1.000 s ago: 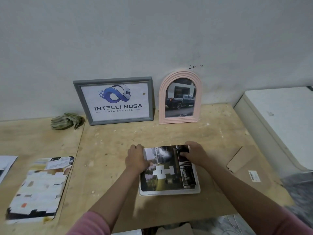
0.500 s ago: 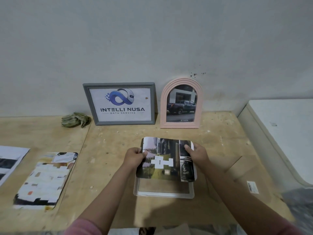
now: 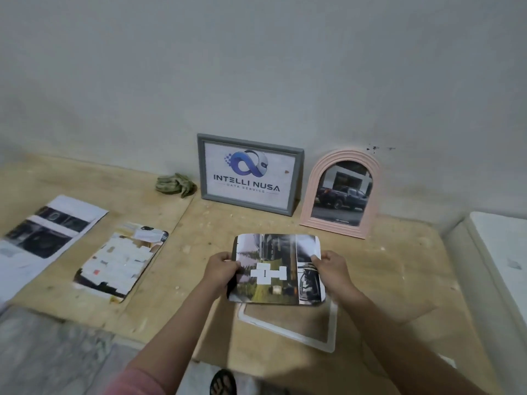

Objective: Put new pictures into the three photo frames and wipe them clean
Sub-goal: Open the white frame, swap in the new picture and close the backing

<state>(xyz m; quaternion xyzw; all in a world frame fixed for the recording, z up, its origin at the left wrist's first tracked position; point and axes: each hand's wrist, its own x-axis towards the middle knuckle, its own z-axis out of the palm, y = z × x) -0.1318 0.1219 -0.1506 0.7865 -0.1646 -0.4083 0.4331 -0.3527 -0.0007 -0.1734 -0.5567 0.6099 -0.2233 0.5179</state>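
Above the wooden table [image 3: 399, 269], the left hand [image 3: 221, 267] pinches the left edge of the printed picture [image 3: 278, 270], the right hand [image 3: 332, 266] pinches its right edge; it hangs over the white frame [image 3: 329, 330] lying flat.

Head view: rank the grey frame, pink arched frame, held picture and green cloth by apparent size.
1. grey frame
2. held picture and pink arched frame: they look alike, and the picture is nearer the camera, so unranked
3. green cloth, clearly smallest

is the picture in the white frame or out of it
Out. Both hands, left hand and right hand, hold the picture above the white frame, which lies flat on the table.
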